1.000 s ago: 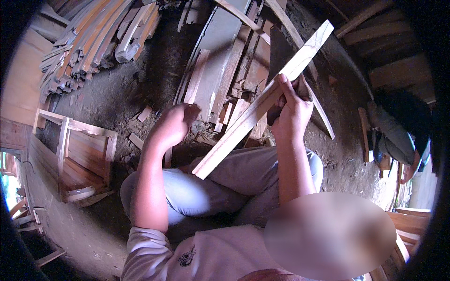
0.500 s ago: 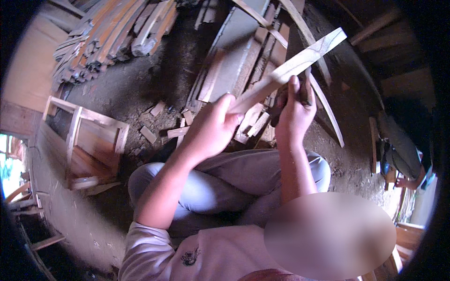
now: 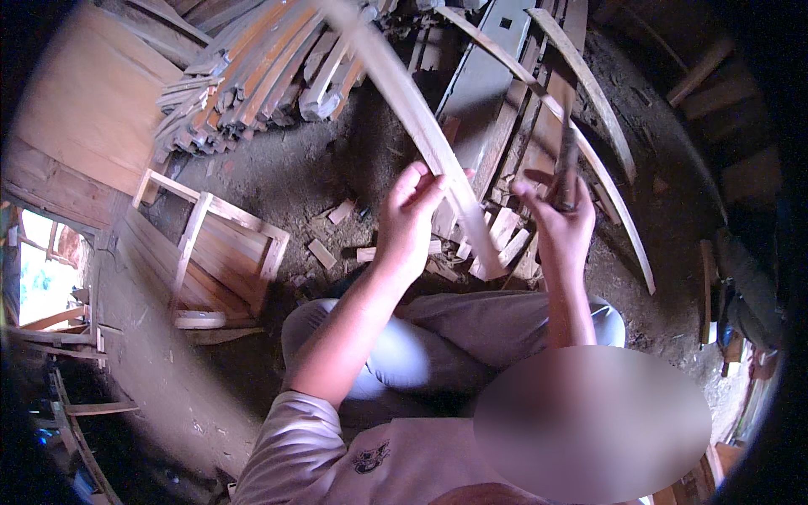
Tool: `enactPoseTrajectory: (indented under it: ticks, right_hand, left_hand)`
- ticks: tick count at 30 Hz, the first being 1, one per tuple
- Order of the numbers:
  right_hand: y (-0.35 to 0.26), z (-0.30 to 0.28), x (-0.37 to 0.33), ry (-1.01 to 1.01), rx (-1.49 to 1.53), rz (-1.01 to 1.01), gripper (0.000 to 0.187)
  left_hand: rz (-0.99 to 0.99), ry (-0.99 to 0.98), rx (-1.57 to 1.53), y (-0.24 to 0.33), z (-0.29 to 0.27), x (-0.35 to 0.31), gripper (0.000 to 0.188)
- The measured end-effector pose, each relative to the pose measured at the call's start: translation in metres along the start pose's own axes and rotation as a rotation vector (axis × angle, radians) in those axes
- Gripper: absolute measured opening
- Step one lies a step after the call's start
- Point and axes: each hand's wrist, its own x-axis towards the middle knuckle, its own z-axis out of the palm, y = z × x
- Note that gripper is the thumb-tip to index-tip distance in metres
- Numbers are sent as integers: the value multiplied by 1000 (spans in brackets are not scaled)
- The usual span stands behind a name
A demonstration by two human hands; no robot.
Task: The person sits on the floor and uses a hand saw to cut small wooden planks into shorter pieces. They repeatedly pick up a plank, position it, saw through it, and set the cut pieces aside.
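My left hand (image 3: 406, 220) grips a long, pale wooden strip (image 3: 412, 109) by its edge. The strip runs slantwise from the top of the view down to above my lap, and it is smeared by motion. To its right, my right hand (image 3: 562, 220) is closed around a dark, slender tool (image 3: 566, 160) that points away from me. Its kind cannot be made out. My right thumb points toward the strip, with a gap between. Wood offcuts (image 3: 505, 231) lie on the ground beyond my crossed legs (image 3: 471, 324).
A stack of wooden bars (image 3: 261, 67) lies at the far left. Nearer stands a small wooden frame (image 3: 198, 219). Long boards (image 3: 497, 93) and thin curved strips (image 3: 589, 93) lie ahead and to the right. A bright opening (image 3: 55, 269) is at the left edge.
The wooden strip has swung from pointing far right to pointing far left. My right hand has come off it and moved right with the dark tool. The whole view has shifted a little.
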Motion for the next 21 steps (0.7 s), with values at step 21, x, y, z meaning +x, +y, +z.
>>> enactPoseTrajectory:
  ticks: [21]
  right_hand:
    - [-12, -96, 26, -349, -74, 42, 33]
  left_hand:
    - [964, 234, 1619, 58, -2, 1, 92]
